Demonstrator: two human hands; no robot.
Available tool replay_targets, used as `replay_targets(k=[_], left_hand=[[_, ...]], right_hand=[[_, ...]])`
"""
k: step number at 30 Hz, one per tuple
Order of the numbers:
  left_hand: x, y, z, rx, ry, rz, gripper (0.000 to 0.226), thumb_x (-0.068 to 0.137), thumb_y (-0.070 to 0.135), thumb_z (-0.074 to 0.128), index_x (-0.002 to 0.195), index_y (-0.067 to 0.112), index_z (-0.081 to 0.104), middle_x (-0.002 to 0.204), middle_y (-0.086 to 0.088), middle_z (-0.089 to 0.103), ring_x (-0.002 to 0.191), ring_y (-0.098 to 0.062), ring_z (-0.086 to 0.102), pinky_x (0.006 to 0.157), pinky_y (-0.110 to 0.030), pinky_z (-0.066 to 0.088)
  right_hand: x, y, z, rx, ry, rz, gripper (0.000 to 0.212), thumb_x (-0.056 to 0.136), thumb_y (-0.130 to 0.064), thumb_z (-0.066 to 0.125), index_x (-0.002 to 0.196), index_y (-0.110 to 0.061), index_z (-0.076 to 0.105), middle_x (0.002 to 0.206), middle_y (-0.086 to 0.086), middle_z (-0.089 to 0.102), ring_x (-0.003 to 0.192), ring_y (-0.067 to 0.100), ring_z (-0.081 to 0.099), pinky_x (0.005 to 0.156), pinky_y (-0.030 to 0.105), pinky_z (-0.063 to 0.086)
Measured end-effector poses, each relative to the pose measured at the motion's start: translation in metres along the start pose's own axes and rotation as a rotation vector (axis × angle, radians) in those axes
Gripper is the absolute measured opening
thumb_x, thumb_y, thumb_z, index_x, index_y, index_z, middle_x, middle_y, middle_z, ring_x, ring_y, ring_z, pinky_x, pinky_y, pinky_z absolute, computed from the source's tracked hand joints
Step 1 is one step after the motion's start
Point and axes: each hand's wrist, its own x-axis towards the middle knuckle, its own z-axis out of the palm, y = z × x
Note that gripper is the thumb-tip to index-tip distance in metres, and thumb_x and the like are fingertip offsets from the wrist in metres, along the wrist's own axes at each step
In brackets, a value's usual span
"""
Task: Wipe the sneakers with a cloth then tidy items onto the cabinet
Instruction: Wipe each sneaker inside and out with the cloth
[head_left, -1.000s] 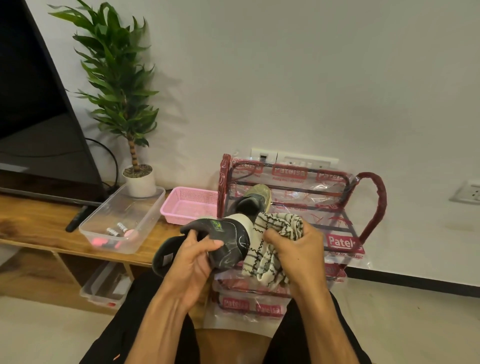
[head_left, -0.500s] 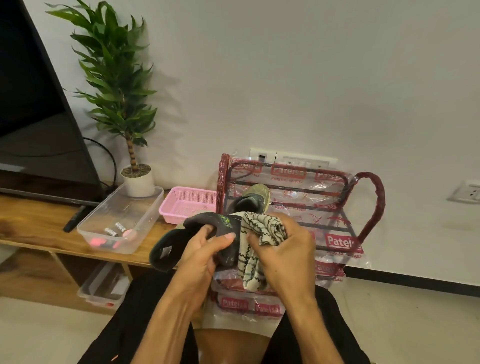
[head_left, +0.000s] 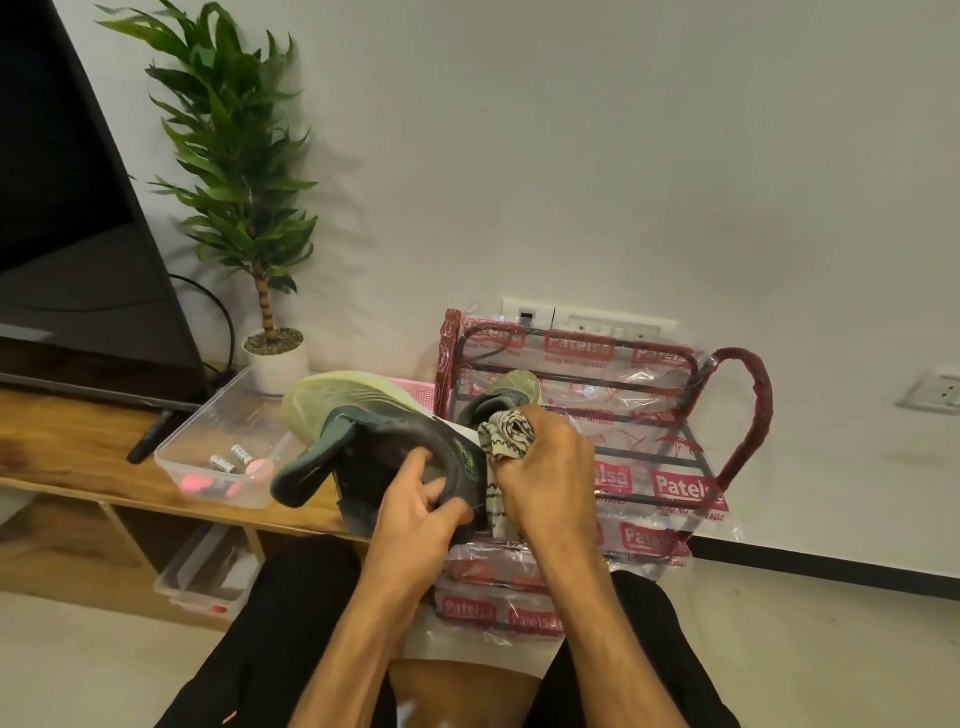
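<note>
My left hand (head_left: 422, 512) grips a dark grey sneaker (head_left: 363, 447) by its heel collar, tilted so its pale green sole faces up and left. My right hand (head_left: 550, 478) clutches a bunched white cloth with black lines (head_left: 506, 436) and holds it against the sneaker's heel. A second sneaker (head_left: 511, 392) of the same kind sits on the top shelf of the red shoe rack (head_left: 748, 415) behind my hands. The wooden cabinet (head_left: 67, 447) runs along the left.
On the cabinet stand a clear plastic tub (head_left: 218, 447) with batteries and small pink items, a pink basket (head_left: 421, 387) mostly hidden by the sneaker, a potted plant (head_left: 275, 358), a remote (head_left: 148, 444) and a TV (head_left: 78, 234). Another tub (head_left: 208, 571) sits under the cabinet.
The held sneaker has been turned, so its pale green sole now shows toward the upper left. My right hand with the cloth moved from the side of the sneaker to its heel.
</note>
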Motion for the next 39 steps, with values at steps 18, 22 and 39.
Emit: replay_targets(k=[18,22,39], left_hand=[[0.009,0.018,-0.010,-0.371,0.128,-0.064,0.038,0.086,-0.013,0.055,0.115,0.011,0.058,0.089,-0.009,0.077,0.080,-0.018,0.074,0.061,-0.025,0.056],[0.007,0.021,-0.008,-0.414,0.113,-0.112,0.027,0.086,-0.009,0.056,0.109,0.006,0.059,0.075,-0.003,0.074,0.067,-0.012,0.071,0.054,-0.024,0.054],[0.004,-0.002,0.004,-0.224,0.199,-0.137,0.036,0.083,-0.014,0.057,0.112,0.007,0.058,0.077,0.003,0.076,0.072,-0.005,0.072,0.057,-0.015,0.051]], right_hand=[[-0.039,0.014,0.011,0.259,0.163,-0.149,0.045,0.072,0.005,0.080,0.109,-0.019,0.070,0.097,-0.007,0.066,0.088,-0.002,0.061,0.071,0.007,0.050],[-0.014,0.008,0.004,0.331,0.212,-0.043,0.039,0.077,-0.003,0.080,0.111,-0.019,0.069,0.096,-0.006,0.070,0.082,0.005,0.068,0.062,0.016,0.057],[-0.026,0.010,0.017,0.013,-0.065,-0.010,0.027,0.080,-0.005,0.074,0.098,-0.021,0.064,0.088,-0.007,0.064,0.076,0.010,0.063,0.062,0.029,0.058]])
